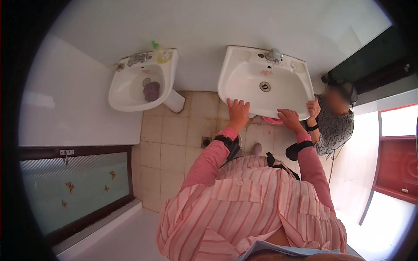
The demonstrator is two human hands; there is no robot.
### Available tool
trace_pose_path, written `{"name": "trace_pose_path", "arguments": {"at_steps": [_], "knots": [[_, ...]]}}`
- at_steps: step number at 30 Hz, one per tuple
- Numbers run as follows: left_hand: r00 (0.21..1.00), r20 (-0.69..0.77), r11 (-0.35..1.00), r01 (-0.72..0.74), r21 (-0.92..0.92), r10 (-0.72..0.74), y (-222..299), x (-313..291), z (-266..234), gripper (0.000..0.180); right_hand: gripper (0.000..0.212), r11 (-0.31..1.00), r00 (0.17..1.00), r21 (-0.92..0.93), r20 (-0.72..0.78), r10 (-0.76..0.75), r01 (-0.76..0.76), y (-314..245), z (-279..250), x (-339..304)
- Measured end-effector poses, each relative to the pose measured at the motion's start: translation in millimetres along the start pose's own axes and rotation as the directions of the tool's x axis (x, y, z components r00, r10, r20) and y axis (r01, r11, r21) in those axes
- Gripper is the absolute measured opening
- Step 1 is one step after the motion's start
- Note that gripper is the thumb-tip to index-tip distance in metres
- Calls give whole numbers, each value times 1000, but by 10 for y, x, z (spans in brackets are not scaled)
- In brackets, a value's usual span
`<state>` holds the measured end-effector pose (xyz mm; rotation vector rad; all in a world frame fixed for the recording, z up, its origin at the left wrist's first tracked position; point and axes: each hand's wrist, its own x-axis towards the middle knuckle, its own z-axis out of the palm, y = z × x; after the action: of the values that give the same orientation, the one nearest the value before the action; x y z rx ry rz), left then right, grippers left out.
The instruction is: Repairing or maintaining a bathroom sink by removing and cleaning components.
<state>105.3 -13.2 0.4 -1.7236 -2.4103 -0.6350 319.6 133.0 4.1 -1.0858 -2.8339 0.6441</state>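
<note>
Both of my hands are at the front rim of a white washbasin (244,93). My left hand (238,114) hooks its fingers over the rim at the left front corner. Farther right, my right hand (291,119) curls its fingers over the same front edge, with its thumb hidden. The bowl holds no water that I can make out; its round drain (264,86) shows in the middle and a metal tap (274,55) at the back. Another person's hand (312,108) grips the basin's right front corner.
That other person (335,126) crouches at the right. A second basin (126,95) at the left holds a purple-grey cloth (151,92) and a bottle (164,56) on its back ledge. Something pink (272,120) lies beneath my basin. A floor drain (206,142) sits in the tiles.
</note>
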Motion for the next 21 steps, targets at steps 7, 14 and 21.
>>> {"name": "trace_pose_path", "arguments": {"at_steps": [7, 14, 21], "knots": [[1000, 1, 1000, -2, -2, 2, -4, -15, 15, 10, 31, 999, 1000, 35, 13, 2, -2, -24, -36, -24], [1000, 24, 1000, 8, -24, -8, 19, -23, -20, 12, 32, 999, 999, 47, 50, 13, -15, -60, -84, -41], [1000, 28, 1000, 3, -16, -2, 26, -22, -39, 11, 32, 999, 998, 22, -52, -32, 33, -50, -44, -52]]}}
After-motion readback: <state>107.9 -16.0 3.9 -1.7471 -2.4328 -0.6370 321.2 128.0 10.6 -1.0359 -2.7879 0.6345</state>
